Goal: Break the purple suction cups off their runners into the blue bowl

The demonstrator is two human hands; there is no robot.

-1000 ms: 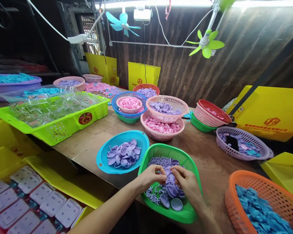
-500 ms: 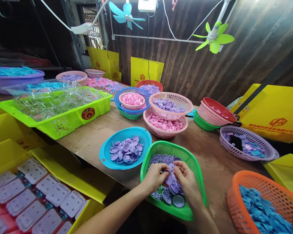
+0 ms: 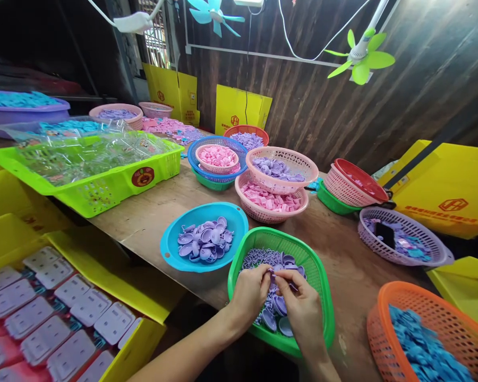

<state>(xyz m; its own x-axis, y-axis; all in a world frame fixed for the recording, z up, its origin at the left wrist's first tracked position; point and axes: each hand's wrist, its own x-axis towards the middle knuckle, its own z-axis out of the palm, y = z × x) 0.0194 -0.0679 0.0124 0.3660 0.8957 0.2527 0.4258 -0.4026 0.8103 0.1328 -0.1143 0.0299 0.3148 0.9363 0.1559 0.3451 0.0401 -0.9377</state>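
Observation:
My left hand (image 3: 252, 291) and my right hand (image 3: 301, 302) meet over a green basket (image 3: 327, 297), both closed. Between their fingertips is a small purple plastic piece (image 3: 272, 272), mostly hidden by the fingers. In the basket lie small purple curly parts (image 3: 258, 257) and several round, shallow purple cups (image 3: 286, 326). Just left of it, a blue bowl (image 3: 171, 233) holds a heap of similar purple cups (image 3: 207, 240).
Pink baskets (image 3: 245, 209) of pink and purple parts are stacked behind. A lime crate (image 3: 163, 168) with clear bags stands left, a yellow carton (image 3: 143, 345) of pale panels below it. At right are an orange basket (image 3: 382, 339) and a lilac basket (image 3: 442, 254) with a phone (image 3: 384, 234).
My fingertips have come closer together, and the round cup seen between them is no longer in view there. The camera view has shifted slightly.

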